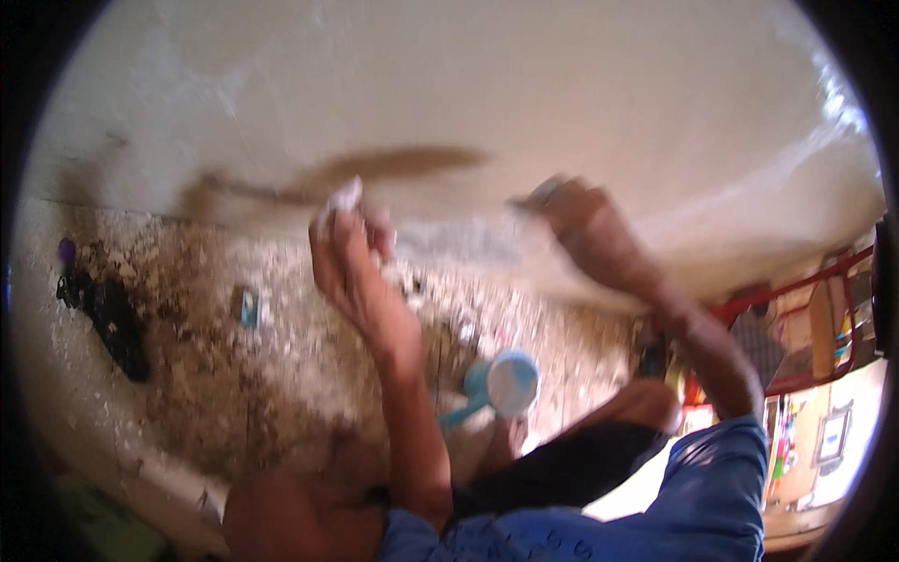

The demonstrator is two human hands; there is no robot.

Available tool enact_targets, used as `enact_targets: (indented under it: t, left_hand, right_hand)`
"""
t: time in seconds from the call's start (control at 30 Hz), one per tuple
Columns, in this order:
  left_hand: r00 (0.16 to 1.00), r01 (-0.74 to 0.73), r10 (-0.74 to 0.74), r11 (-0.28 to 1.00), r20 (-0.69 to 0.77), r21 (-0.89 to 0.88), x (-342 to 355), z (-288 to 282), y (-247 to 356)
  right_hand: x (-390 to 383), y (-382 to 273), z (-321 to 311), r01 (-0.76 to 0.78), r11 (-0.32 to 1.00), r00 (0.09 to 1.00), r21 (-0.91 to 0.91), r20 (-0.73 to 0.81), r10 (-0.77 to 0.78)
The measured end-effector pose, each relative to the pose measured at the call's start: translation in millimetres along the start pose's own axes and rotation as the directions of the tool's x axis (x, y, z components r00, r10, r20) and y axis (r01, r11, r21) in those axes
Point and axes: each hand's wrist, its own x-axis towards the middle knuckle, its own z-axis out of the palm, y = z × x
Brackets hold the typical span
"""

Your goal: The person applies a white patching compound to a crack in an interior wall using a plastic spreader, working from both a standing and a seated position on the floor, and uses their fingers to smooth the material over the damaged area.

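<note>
Before me is a beige wall (581, 103), with a greyish patch (459, 242) low on it between my hands. My left hand (351, 258) is raised in front of the wall's lower part, its fingers curled. At its fingertips is a whitish smear or lump (345, 197), too blurred to tell which. My right hand (595, 234), smeared by motion, is closed close to the wall, further right. From its fingers a thin, dark, flat tool (534, 199) points left toward the grey patch; its exact kind is unclear.
A light blue dipper (478, 379) with whitish contents stands on the flake-strewn floor (309, 365), near my legs. At the left lie a crumpled dark thing (117, 328) and a small pale-blue piece (250, 307). A red-framed piece of furniture (796, 377) stands at the right.
</note>
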Motion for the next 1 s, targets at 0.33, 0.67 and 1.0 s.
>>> enact_targets:
  t: [0.33,0.67,1.0]
  left_hand:
    - [0.544,-0.243,-0.678,0.435,0.493,0.867,-81.8,-35.6,-148.6]
    - [0.047,-0.482,-0.961,0.217,0.273,0.849,-142.7,-111.1,-149.2]
    - [0.061,-0.54,-0.957,0.207,0.283,0.816,-164.0,-108.4,-142.5]
  right_hand:
    - [-237.1,48.1,95.0,-0.591,0.195,0.763,0.783,0.463,0.451]
    - [-236.5,-39.2,204.1,-0.481,0.522,0.876,0.704,0.396,0.274]
    - [-223.6,-87.3,280.8,-0.344,0.834,0.92,0.43,0.331,0.209]
